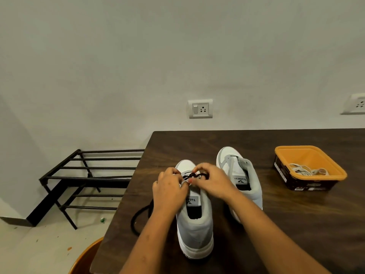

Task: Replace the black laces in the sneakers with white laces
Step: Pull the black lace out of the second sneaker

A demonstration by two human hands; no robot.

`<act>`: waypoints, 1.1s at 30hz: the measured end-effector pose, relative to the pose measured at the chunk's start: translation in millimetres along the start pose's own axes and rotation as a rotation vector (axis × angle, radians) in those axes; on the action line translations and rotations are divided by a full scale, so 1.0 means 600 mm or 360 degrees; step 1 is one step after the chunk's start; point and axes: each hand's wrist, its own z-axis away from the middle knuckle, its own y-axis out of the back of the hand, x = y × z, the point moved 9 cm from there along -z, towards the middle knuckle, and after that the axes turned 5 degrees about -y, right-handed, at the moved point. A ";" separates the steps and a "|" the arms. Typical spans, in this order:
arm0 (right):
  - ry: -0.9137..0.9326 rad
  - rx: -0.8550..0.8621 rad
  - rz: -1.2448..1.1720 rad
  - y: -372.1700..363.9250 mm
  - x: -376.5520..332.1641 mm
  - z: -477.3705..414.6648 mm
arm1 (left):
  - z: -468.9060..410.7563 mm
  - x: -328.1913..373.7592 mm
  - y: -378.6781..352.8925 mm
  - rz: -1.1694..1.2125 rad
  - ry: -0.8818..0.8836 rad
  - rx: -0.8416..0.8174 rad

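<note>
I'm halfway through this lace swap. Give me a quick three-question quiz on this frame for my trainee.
1. True or false: the black lace is fully out of the near sneaker.
2. Multiple choice: the white laces lie A) in the orange tub; B) on the shoe rack; C) on the floor.
3. Short answer: at which sneaker do the left hand and right hand grip the black lace?

Key: 1 false, it still crosses the eyelets; 2 A; 3 the near sneaker.
</note>
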 end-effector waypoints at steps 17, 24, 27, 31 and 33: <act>-0.0565 0.0354 -0.2317 0.024 0.035 0.011 | 0.002 -0.024 0.002 0.0111 0.0170 -0.0028; 0.0227 -0.0016 0.0225 0.004 -0.045 0.011 | 0.004 -0.013 0.007 0.0104 0.0128 -0.0014; 0.0228 0.0001 0.0929 -0.022 -0.051 0.013 | 0.003 -0.015 0.007 0.0111 0.0129 -0.0021; 0.0262 0.0047 0.1097 -0.022 -0.052 0.013 | -0.003 -0.017 0.001 0.0137 0.0118 -0.0095; 0.0251 -0.0053 0.1041 -0.019 -0.042 0.001 | -0.006 -0.020 0.001 0.0158 0.0156 -0.0101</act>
